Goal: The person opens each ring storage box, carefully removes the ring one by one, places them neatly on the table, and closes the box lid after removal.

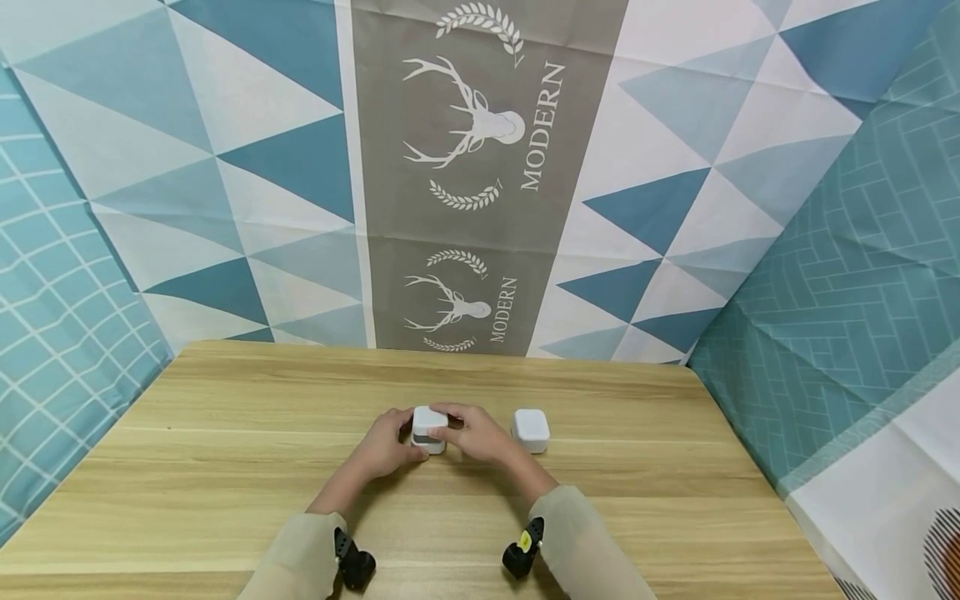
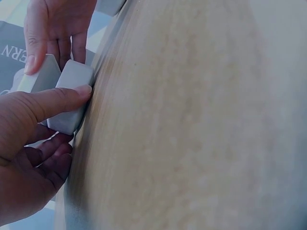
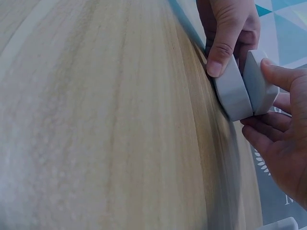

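"Count?"
"Two, on the wooden surface [image 1: 247, 475]: a parted white box [image 1: 430, 417] between left hand [image 1: 386, 447] and right hand [image 1: 474, 433], a second white box [image 1: 531, 426] just right."
"Who holds what?"
"Left fingers [image 2: 62, 100] pinch the base [image 3: 234, 96], right fingers [image 3: 283, 75] the tilted lid [image 3: 259, 90], spread just that wide."

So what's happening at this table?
A person's left hand grips a white lower piece on the wooden table. The right hand holds a matching white upper piece above it, tilted, so a gap shows between the two; they aren't closed flush. A white box stands beside the right forearm, in neither hand.
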`<state>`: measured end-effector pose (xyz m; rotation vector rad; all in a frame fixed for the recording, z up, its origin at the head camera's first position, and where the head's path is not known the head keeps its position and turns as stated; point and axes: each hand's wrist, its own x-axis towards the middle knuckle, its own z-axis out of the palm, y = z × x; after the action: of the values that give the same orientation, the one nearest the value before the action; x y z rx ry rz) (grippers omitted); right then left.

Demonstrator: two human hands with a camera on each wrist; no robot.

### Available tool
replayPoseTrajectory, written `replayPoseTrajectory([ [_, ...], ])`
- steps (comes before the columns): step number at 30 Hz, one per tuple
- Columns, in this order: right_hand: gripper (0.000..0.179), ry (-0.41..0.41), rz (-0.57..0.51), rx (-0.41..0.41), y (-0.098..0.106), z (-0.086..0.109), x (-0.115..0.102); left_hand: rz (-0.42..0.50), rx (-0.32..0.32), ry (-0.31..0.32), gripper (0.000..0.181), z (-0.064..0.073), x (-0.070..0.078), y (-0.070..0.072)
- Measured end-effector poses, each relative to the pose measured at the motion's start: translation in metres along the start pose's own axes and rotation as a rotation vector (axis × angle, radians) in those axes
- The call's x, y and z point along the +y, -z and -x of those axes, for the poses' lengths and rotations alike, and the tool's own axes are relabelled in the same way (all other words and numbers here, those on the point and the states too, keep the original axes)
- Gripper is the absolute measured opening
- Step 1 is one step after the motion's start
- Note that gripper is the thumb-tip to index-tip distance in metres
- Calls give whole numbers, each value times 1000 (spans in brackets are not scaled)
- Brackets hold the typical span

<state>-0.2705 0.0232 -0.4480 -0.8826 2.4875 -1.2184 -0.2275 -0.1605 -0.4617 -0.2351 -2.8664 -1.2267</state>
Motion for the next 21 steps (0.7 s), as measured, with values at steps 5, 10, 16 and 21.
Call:
replayPoseTrajectory([
  [5,47,-4,-2,-4,0,0,0,8,-1,0,68,0,0,0],
  [10,48,-15,10,-9,1,0,-1,10,0,2,68,0,0,0],
  [16,48,-6,27,-9,1,-1,1,3,3,-2,68,0,0,0],
  [21,48,-1,27,-7,1,-1,1,4,6,-7,68,1,0,0],
])
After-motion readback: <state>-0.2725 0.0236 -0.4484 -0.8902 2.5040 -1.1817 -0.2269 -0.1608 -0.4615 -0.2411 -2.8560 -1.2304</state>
